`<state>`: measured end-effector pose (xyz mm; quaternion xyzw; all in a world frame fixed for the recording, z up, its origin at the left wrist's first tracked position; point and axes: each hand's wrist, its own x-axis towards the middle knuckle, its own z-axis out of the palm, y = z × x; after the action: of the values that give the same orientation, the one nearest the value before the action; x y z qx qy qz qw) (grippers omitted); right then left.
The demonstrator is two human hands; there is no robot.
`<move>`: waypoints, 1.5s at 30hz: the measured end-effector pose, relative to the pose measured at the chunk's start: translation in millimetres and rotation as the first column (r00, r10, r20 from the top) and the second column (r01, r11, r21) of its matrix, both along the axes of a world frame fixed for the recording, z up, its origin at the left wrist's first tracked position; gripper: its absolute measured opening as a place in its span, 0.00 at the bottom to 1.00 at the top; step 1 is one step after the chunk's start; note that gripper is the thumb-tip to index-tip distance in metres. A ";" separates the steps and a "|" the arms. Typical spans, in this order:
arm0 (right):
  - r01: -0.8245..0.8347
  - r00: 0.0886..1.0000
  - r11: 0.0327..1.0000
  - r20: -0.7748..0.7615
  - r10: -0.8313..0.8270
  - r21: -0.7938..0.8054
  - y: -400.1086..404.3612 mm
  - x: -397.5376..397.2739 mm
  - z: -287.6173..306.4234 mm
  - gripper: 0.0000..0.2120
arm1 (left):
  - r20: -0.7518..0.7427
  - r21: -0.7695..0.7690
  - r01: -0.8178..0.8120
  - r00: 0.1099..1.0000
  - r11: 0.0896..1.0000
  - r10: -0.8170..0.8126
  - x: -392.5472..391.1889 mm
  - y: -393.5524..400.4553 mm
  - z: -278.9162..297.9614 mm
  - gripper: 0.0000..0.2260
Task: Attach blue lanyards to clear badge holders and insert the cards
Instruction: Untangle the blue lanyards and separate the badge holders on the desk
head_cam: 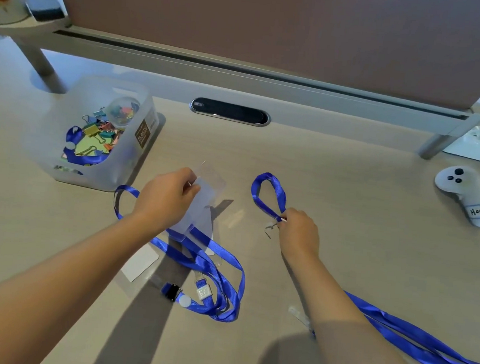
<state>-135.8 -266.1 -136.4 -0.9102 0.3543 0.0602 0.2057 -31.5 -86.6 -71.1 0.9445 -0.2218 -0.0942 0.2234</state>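
- At the far left, a translucent bin [97, 153] on the worktop [347, 190] holds coloured binder clips and a blue strap.
- The left hand [166, 196] pinches a clear badge holder [202, 202] by its far corner, fingers closed on it, lifting it just above the worktop; thin, slick and bendy, it is best gripped at an edge near the slot.
- Under it lies a loose blue lanyard [214, 269] beside a white card [140, 263].
- The right hand [298, 232] has its fingers closed on the clip end of a second lanyard [269, 195], whose soft, light ribbon loops away; hold by the metal clip, since the ribbon flops.
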 end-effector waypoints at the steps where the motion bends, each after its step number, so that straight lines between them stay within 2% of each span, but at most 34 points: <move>1: 0.013 0.999 0.999 0.036 -0.014 0.039 1.2 3.0 3.0 0.10 | -0.002 -0.017 -0.015 1.000 1.000 0.015 1.6 1.9 3.0 0.12; 5: -0.005 0.983 0.986 0.182 -0.026 0.166 15.2 24.8 25.6 0.10 | -0.040 -0.125 -0.123 0.992 0.985 0.118 12.8 17.4 17.7 0.10; 8: -0.068 0.965 0.972 0.261 0.006 0.226 36.5 51.8 51.7 0.17 | -0.049 -0.211 -0.211 0.978 0.955 0.205 27.3 40.2 32.4 0.06; 12: -0.158 0.943 0.966 0.321 0.085 0.206 76.8 93.6 82.7 0.12 | -0.027 -0.276 -0.327 0.943 0.904 0.333 53.1 83.1 52.1 0.06; 18: -0.236 0.872 0.932 0.483 0.079 0.275 150.3 159.8 110.5 0.09 | -0.057 -0.386 -0.454 0.881 0.803 0.470 98.1 148.1 66.6 0.10; 22: -0.305 0.865 0.907 0.482 0.137 0.291 190.9 202.9 110.3 0.10 | -0.108 -0.433 -0.492 0.861 0.756 0.498 121.2 184.9 65.4 0.07; 25: -0.297 0.881 0.908 0.452 0.142 0.294 216.3 231.4 99.5 0.12 | -0.129 -0.437 -0.508 0.852 0.743 0.507 134.0 209.8 60.5 0.06; 30: -0.332 0.918 0.909 0.309 0.249 0.253 241.1 249.8 79.9 0.18 | -0.189 -0.475 -0.496 0.864 0.727 0.466 144.8 233.8 49.3 0.05; 35: -0.374 0.896 0.918 0.307 0.322 0.130 227.7 230.7 80.3 0.18 | -0.210 -0.540 -0.433 0.900 0.722 0.382 141.8 221.8 48.4 0.07; 40: -0.298 0.907 0.950 0.338 0.253 0.088 178.8 178.4 90.7 0.15 | -0.209 -0.574 -0.313 0.949 0.756 0.234 113.5 175.3 51.9 0.05; 45: -0.175 0.935 0.983 0.323 0.148 0.059 119.1 96.8 85.8 0.13 | -0.106 -0.545 -0.118 0.992 0.830 0.072 58.7 112.9 45.8 0.05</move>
<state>-39.1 -147.1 -50.6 -0.9243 0.2377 -0.0549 0.2935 27.2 26.3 -25.4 0.8457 -0.1830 -0.0535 0.4984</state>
